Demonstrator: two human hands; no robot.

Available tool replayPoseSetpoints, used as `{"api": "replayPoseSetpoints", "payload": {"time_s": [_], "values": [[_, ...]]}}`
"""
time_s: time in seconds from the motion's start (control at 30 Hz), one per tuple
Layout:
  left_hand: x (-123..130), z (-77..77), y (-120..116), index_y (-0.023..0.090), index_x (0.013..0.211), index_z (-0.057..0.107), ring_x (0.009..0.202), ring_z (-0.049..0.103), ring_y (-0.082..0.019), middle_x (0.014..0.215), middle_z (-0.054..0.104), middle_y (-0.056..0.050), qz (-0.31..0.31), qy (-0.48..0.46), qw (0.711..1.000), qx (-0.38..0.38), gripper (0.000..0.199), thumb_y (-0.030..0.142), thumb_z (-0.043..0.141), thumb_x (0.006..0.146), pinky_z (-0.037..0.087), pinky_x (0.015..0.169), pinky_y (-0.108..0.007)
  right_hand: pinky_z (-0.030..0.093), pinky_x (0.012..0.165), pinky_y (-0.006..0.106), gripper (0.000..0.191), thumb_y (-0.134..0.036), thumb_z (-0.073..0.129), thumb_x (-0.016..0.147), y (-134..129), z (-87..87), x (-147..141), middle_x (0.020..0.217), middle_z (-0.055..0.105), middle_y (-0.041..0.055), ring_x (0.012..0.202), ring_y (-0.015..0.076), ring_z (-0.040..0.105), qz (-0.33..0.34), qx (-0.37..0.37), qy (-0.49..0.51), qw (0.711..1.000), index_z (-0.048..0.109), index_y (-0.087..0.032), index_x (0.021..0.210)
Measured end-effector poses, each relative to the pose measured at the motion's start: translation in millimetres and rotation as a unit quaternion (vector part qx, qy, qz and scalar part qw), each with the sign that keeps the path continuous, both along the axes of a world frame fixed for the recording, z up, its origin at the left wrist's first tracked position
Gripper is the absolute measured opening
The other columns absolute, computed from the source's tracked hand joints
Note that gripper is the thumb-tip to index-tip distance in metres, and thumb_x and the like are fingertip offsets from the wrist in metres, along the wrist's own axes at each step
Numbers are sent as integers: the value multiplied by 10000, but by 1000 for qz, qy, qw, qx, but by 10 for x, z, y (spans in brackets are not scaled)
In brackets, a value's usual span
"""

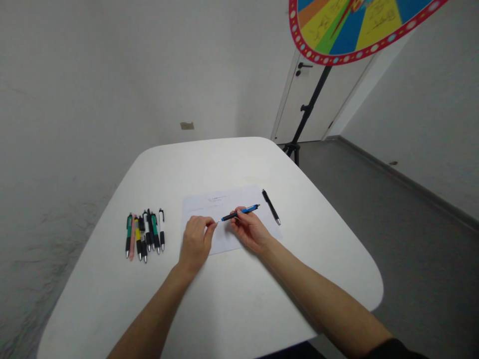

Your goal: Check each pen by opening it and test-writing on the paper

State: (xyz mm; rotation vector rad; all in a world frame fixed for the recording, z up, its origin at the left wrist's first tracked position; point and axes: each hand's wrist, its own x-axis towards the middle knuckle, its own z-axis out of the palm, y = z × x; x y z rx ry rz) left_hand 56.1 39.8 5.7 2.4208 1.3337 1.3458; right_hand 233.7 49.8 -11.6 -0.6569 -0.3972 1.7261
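Above the printed paper sheet (232, 242), my right hand (251, 234) grips a blue and black pen (249, 209), held slanted with its front end toward the left. Close to that end, the thumb and fingers of my left hand (196, 237) are pinched together. A tiny pale bit shows between the pinch and the pen's front; I cannot make out what it is. To the right, a black pen (271, 207) with a silver tip lies across the sheet's right edge.
A row of several pens (145, 234) in green, pink, yellow, white and black lies on the left of the white table (209, 164). Behind the table's right side stands a colourful wheel (348, 30) on a black tripod (309, 109), before a white door (310, 124).
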Motion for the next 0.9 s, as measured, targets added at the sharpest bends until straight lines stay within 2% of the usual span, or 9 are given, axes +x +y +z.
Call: {"api": "replayPoseSetpoints", "payload": {"time_s": [0.57,0.9], "values": [[-5,-14,3,208,826,574,747,560,-181,759,627,-13,0,1,1000,6,132,231,520,944,446,686,-317,541,637,206,278,-249,866,665,-42,87,-2,808,690,-17,663,85,634,3,10,-26,1000,630,-191,802],[-4,-5,4,206,830,573,750,557,-179,760,624,-12,10,-1,1000,13,133,236,520,948,444,687,-312,527,652,200,306,-272,875,654,-41,77,2,800,684,-18,664,78,630,1,7,-31,999,628,-182,811]]}}
